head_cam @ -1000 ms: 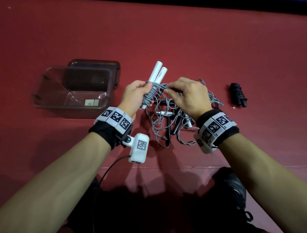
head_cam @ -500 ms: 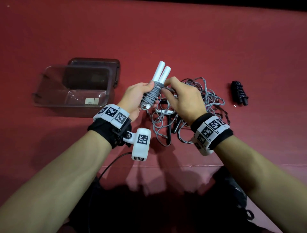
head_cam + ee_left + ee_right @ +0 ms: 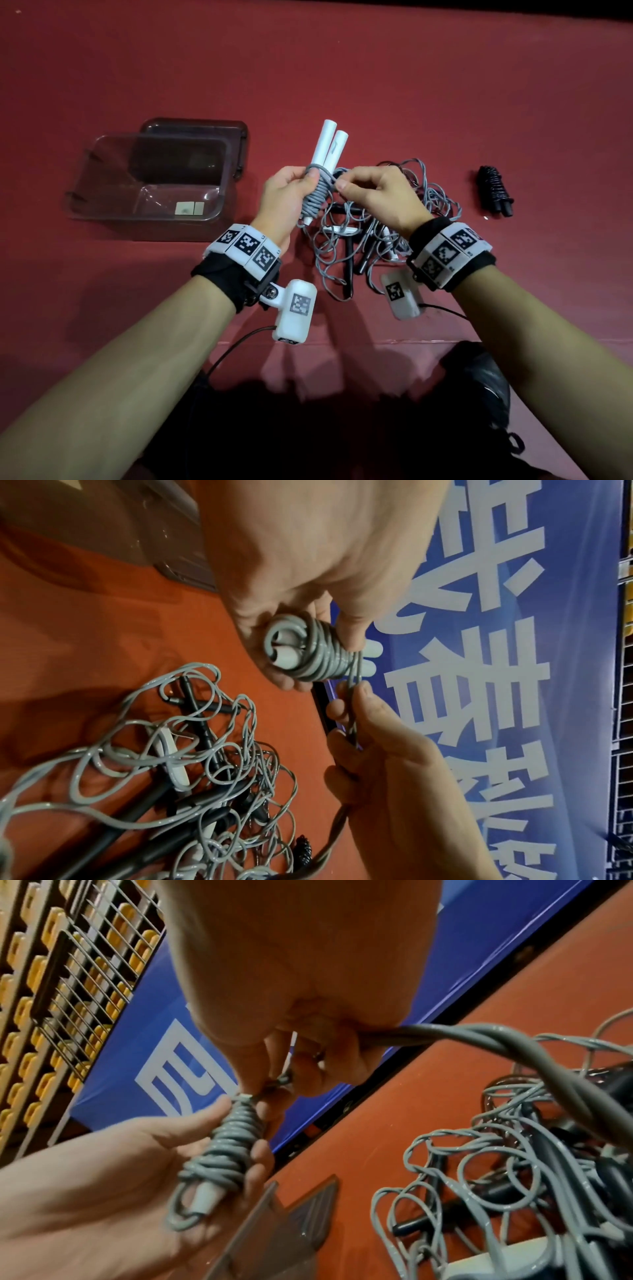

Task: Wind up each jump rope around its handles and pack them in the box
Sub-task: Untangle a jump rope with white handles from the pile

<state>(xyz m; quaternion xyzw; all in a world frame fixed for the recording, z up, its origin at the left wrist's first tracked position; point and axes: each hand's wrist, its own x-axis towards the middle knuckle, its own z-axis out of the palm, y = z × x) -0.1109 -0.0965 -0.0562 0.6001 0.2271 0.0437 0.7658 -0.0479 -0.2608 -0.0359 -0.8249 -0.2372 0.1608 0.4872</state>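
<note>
Hands (image 3: 342, 195) wound another grey coil (image 3: 317, 195).

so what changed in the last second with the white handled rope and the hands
The right hand carried the grey cord round the white handles for another turn, shifting from over the coil toward its right side. The left hand kept its grip on the handles, tilting them slightly. The loose tangle, the box and the wound black rope stayed put.

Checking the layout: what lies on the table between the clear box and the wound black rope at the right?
In the head view, the hands winding white handles, above a tangled rope pile.
</note>
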